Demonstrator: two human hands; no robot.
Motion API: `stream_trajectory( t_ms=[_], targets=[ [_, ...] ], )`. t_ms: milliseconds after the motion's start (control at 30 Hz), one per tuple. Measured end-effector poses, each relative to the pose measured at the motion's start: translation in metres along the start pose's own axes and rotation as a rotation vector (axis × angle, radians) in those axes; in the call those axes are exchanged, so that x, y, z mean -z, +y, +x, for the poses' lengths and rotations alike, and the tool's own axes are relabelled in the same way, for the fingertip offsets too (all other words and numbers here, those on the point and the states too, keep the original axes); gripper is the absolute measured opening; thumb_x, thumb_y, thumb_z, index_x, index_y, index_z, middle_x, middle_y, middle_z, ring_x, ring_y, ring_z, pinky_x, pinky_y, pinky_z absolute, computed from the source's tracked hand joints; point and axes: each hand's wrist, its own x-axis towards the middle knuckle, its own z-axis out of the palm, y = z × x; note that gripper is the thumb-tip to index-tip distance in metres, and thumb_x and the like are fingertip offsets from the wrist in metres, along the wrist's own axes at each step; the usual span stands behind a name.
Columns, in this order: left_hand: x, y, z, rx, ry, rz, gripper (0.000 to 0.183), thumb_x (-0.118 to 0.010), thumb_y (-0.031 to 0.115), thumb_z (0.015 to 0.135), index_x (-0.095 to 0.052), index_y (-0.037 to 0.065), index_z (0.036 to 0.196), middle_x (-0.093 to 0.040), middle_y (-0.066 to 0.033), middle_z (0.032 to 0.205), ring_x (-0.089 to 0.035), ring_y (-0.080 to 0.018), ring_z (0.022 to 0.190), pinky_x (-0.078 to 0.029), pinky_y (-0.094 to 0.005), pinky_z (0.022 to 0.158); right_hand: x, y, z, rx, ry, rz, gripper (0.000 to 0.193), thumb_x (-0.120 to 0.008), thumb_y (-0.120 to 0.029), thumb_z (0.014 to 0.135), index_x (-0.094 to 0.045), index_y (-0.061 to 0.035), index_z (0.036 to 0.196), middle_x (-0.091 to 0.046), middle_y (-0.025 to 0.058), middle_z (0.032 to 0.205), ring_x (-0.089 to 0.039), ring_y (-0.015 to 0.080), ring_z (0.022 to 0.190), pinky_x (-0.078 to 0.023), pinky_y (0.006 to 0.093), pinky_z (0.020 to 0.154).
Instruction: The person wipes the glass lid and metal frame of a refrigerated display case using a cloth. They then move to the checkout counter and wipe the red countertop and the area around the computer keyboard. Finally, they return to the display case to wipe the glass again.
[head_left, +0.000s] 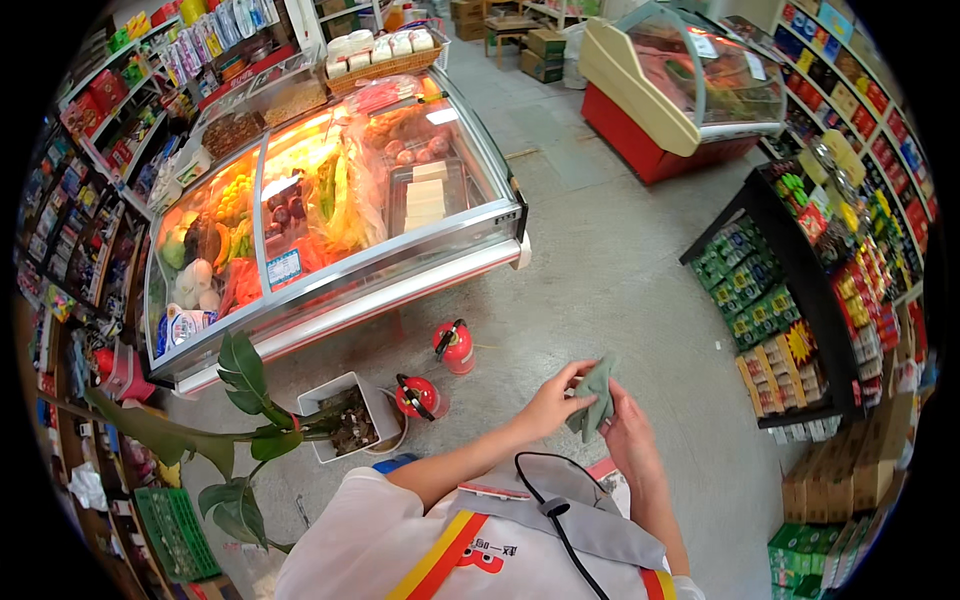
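Observation:
A folded grey-green cloth (594, 397) is held up in front of my body, over the grey floor. My left hand (550, 405) pinches its left side between thumb and fingers. On the other side, the fingers of my right hand (626, 425) close on the cloth's right edge. Both forearms reach up from the lower edge, past a white shirt and a grey apron (600, 515) with red and yellow straps and a black cord. Beyond my left forearm, two red fire extinguishers (456, 350) with black handles stand on the floor.
A glass-topped display case (385, 250) of produce fills the upper left. By it is a leafy plant in a white square pot (335, 386). A black shelf rack (800, 265) of packets stands at right, cardboard boxes (850, 460) below it. A red-based cooler (650, 130) is farther off.

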Motion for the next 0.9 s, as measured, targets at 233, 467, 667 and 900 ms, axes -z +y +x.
stream_trajectory(
  t_ms=[233, 467, 667, 900],
  targets=[
    [0.084, -0.013, 0.140, 0.008, 0.515, -0.532, 0.049, -0.057, 0.007, 0.088, -0.039, 0.003, 0.133, -0.054, -0.0086, 0.120, -0.054, -0.0183, 0.107, -0.044, -0.0332, 0.094, 0.090, -0.070, 0.145, -0.005, 0.017, -0.134, 0.050, -0.046, -0.036, 0.096, -0.045, 0.0026, 0.129, -0.052, 0.0184, 0.126, -0.056, 0.0267, 0.109, -0.047, 0.0382, 0.090],
    [0.249, 0.007, 0.232, -0.298, 1.267, 0.122, 0.047, -0.056, 0.004, 0.088, -0.041, 0.000, 0.132, -0.053, -0.0109, 0.122, -0.051, -0.0190, 0.109, -0.040, -0.0313, 0.095, 0.182, -0.152, 0.297, -0.108, 0.076, -0.262, 0.044, -0.045, -0.031, 0.097, -0.048, 0.0014, 0.126, -0.056, 0.0160, 0.118, -0.058, 0.0238, 0.105, -0.048, 0.0350, 0.087],
    [0.322, -0.036, 0.291, 0.256, 1.235, 1.394, 0.050, -0.057, 0.012, 0.087, -0.040, 0.002, 0.133, -0.036, -0.0249, 0.138, -0.037, -0.0398, 0.125, -0.030, -0.0492, 0.103, 0.189, -0.203, 0.446, -0.202, -0.085, -0.406, 0.042, -0.046, -0.031, 0.097, -0.049, 0.0006, 0.125, -0.058, 0.0148, 0.116, -0.059, 0.0236, 0.103, -0.048, 0.0349, 0.086],
    [0.392, -0.051, 0.381, 0.345, 1.313, 1.413, 0.050, -0.054, 0.014, 0.087, -0.040, 0.003, 0.134, -0.033, -0.0199, 0.143, -0.031, -0.0365, 0.132, -0.030, -0.0483, 0.105, 0.144, -0.203, 0.593, -0.326, -0.161, -0.557, 0.040, -0.045, -0.027, 0.098, -0.050, 0.0024, 0.124, -0.058, 0.0157, 0.116, -0.059, 0.0236, 0.102, -0.048, 0.0336, 0.085]
  ],
)
